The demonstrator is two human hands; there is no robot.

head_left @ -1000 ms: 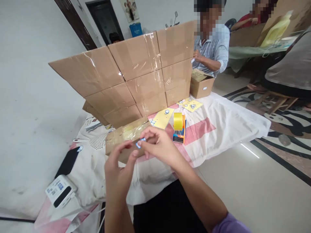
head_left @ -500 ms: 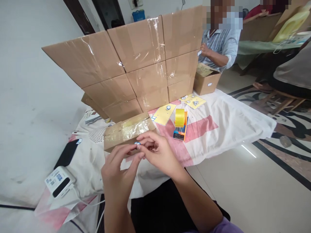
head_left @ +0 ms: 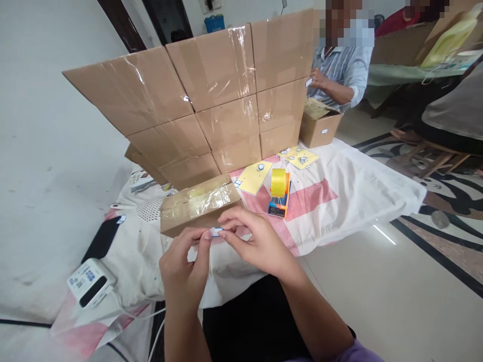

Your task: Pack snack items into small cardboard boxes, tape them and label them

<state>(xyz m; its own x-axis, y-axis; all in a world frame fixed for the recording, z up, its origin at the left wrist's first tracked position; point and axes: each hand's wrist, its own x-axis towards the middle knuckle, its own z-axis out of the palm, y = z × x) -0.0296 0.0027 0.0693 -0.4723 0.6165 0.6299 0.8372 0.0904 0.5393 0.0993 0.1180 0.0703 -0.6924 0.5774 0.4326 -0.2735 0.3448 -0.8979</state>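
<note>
Both hands meet just in front of the small taped carton (head_left: pixel 199 205): the left hand (head_left: pixel 184 274) and the right hand (head_left: pixel 256 241) each pinch one end of a small white sticker (head_left: pixel 216 232) with a blue edge, fingertips closed on it from either side, and the sticker sits right at the carton's near face. Judging by how things lie, the carton is already sealed, since glossy tape runs across its top, while the sticker looks not yet pressed flat; whether any part of it already touches the cardboard cannot be told, because the fingers cover its ends. Just beyond the right hand stands a tape dispenser (head_left: pixel 279 193) with a yellow roll, and past it lie yellow backing sheets (head_left: pixel 255 177) that hold a few more stickers, all on a white and pink cloth (head_left: pixel 339 191) spread over the floor. Behind the carton rises a wall of stacked sealed boxes (head_left: pixel 211 100). At the left edge of the cloth rests a small white device with a dark screen (head_left: pixel 90 284), its printing too small to read. Farther back another person (head_left: pixel 337 75) sits over an open carton (head_left: pixel 320 125); what their hands hold is too small to make out.
</note>
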